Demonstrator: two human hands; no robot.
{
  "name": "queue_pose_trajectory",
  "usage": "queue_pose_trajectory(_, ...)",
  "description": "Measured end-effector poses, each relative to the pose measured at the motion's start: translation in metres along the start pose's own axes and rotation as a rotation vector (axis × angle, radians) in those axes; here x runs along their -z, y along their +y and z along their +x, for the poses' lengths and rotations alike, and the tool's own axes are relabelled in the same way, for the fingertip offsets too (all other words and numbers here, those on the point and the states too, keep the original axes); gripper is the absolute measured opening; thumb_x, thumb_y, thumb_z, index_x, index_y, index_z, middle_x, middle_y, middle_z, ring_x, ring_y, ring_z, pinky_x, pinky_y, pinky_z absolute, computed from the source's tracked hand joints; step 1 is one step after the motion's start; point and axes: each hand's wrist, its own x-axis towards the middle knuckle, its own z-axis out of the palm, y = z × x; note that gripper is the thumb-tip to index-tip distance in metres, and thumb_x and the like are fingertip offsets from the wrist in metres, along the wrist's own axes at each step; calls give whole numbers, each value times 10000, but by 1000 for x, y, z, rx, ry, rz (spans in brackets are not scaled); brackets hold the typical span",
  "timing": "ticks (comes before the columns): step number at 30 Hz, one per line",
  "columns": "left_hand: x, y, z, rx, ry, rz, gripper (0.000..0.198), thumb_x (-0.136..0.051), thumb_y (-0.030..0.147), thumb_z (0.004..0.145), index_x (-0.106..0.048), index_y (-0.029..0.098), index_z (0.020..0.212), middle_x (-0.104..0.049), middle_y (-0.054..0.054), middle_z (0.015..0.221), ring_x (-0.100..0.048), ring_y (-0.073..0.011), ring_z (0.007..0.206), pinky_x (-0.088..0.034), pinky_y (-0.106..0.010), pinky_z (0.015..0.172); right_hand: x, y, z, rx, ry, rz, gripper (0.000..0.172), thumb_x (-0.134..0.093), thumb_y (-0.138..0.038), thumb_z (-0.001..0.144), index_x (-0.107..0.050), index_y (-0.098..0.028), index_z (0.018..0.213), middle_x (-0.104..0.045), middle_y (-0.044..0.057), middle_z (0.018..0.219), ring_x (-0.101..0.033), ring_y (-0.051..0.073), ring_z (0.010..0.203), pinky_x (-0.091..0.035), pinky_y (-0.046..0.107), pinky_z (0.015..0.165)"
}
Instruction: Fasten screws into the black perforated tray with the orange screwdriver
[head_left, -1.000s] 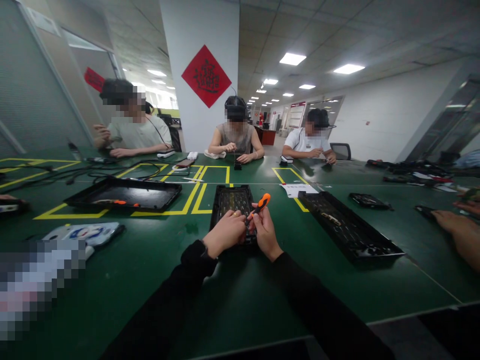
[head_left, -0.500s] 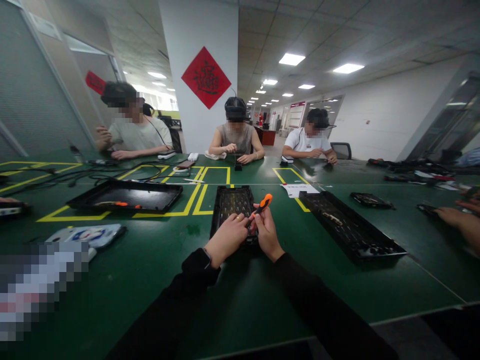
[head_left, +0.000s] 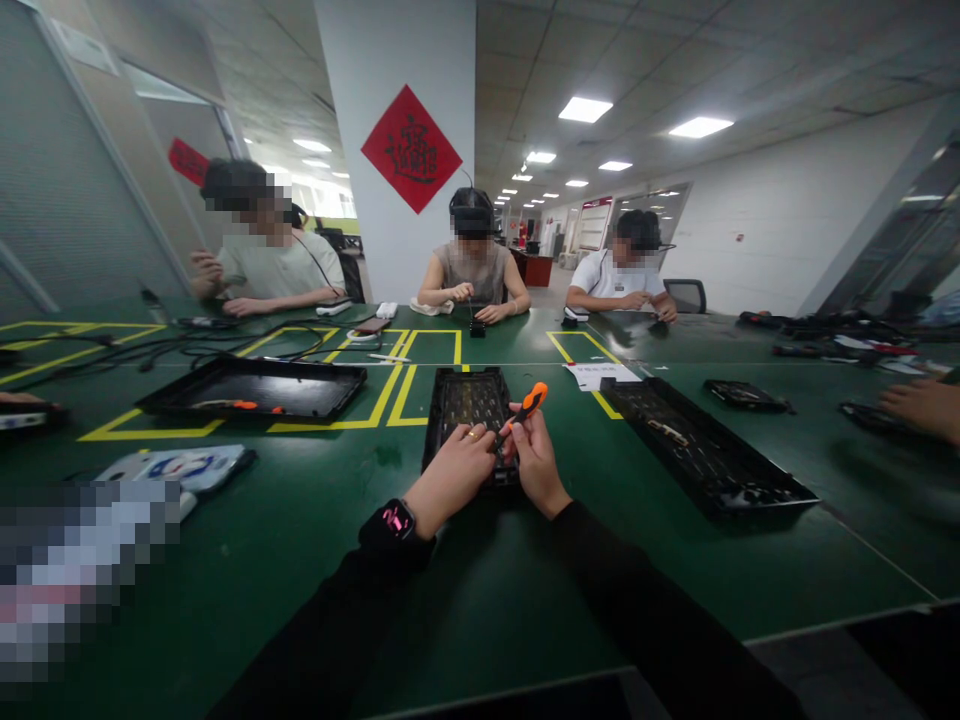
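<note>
An orange and black screwdriver [head_left: 533, 400] is tilted, its handle end up and to the right. My right hand [head_left: 541, 468] is closed around it with thumb and fingers. My left hand [head_left: 457, 475] has its fingers bent and pressed together at the screwdriver's lower end; its fingertips partly hide that end, and whether they also pinch a small part there cannot be seen. Under both hands lies a black case [head_left: 437, 398] with rows of small, shiny pieces that look like bits. My hands cover its near part.
Left stands a shallow black tray [head_left: 330, 385] with orange pieces. A long black tray [head_left: 720, 450] with small parts lies right, near a white paper [head_left: 600, 376]. Cables [head_left: 202, 340] run at the back left. Three people sit opposite; another person's hand [head_left: 919, 402] is at far right.
My hands and the screwdriver keep nearly the same pose. My left wrist has turned slightly and the watch face is now lit. The co-worker's hand at far right has shifted.
</note>
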Motion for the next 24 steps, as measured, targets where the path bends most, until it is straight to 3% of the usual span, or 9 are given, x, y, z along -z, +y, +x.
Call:
queue_pose_trajectory(10, 4, -7, -1, 28, -25, -50, 152, -570, 278, 767, -648, 164, 831, -552, -98, 977, -433, -236, 988, -301, -363, 835, 0, -1, 0, -17, 18, -2, 306, -435, -323, 874, -421, -225, 1163, -532, -11, 806, -453, 56, 509, -410, 181, 459)
queue_pose_trajectory(17, 5, -13, 0, 19, -35, -101, 127, -602, 257, 738, -652, 187, 832, -546, -77, 950, -433, -221, 966, -306, -346, 793, 0, -1, 1, -19, 11, 7, 294, -427, -320, 879, -413, -223, 1157, -523, -11, 816, -454, 54, 513, -418, 186, 466)
queue_pose_trajectory(24, 8, -5, 1, 17, -25, -57, 139, -541, 217, 769, -642, 157, 843, -562, -99, 971, -436, -235, 995, -304, -365, 825, 0, -3, 0, -24, 25, 0, 306, -440, -329, 872, -417, -219, 1156, -534, -9, 807, -460, 59, 519, -420, 188, 475)
